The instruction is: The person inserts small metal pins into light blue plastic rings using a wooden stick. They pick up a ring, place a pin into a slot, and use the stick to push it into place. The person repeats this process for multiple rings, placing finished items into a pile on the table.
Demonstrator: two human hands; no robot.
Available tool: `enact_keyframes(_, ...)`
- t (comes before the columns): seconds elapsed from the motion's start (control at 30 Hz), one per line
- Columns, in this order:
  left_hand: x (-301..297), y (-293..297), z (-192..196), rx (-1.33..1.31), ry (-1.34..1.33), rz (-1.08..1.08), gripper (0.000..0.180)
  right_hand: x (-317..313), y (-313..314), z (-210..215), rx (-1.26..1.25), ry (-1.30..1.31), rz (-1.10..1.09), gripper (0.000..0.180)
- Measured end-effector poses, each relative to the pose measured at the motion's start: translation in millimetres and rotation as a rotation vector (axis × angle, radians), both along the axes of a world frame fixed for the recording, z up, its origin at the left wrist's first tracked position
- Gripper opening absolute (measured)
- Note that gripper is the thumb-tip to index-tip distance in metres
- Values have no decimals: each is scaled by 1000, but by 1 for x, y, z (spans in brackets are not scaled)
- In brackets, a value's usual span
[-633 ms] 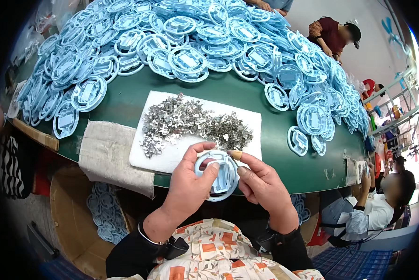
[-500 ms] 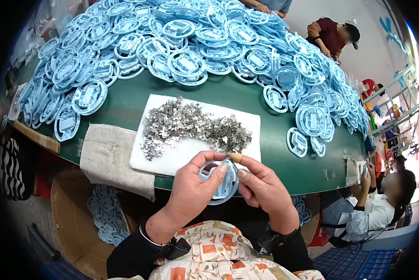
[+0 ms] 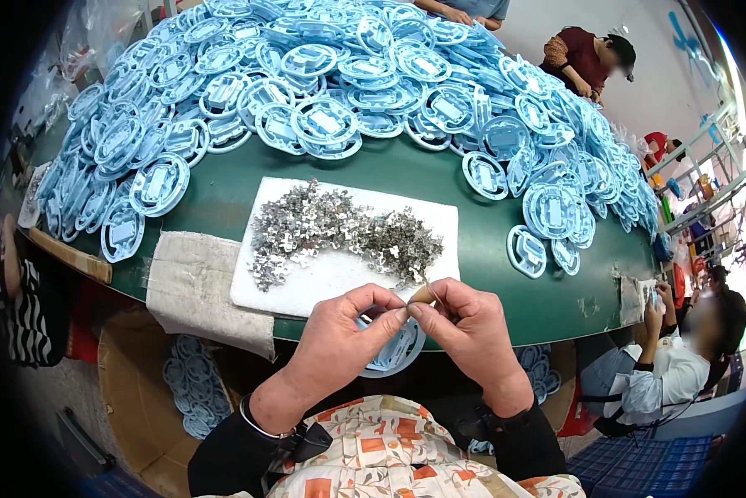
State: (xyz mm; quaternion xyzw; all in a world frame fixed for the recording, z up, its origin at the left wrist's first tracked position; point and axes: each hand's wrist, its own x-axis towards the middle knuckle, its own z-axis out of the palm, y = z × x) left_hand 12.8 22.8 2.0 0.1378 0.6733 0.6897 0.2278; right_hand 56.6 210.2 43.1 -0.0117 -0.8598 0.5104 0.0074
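My left hand (image 3: 339, 336) is closed on a round light-blue plastic part (image 3: 399, 353), held below the front edge of the table. Its thumb and index finger press at the part's upper rim. My right hand (image 3: 472, 332) pinches thumb to index finger at that same rim, touching the left fingertips. A thin strip shows by its index finger, but what lies between the fingertips is too small to tell. Just beyond my hands, small silvery metal clips (image 3: 306, 220) lie heaped on a white foam board (image 3: 294, 300).
A large heap of similar blue parts (image 3: 327, 124) covers the back of the green table (image 3: 215, 195). Grey cloth (image 3: 211, 290) lies left of the board. Below stands a cardboard box (image 3: 132, 398) with more blue parts. Other people sit or stand around, one at right (image 3: 663, 373).
My right hand has turned and its fingertips now meet the left ones at the rim. The blue part sits slightly lower and more covered by my fingers. The view has shifted slightly.
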Motion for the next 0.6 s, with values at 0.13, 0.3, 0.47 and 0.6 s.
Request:
enact_keyframes(0.13, 5, -1, 8, -33, -16, -14, 20, 4, 2, 2, -47, -13, -24, 11)
enact_keyframes(0.3, 21, -21, -1, 122, -229, -6, 41, -8, 6, -9, 15, 5, -20, 12)
enact_keyframes(0.47, 22, -63, 21, 209, -622, -72, 46, -56, -35, -13, 413, 148, 214, 14)
enact_keyframes(0.6, 32, -86, 11, 312, -638, -4, 41, -89, -66, -24, 574, 207, 291, 18)
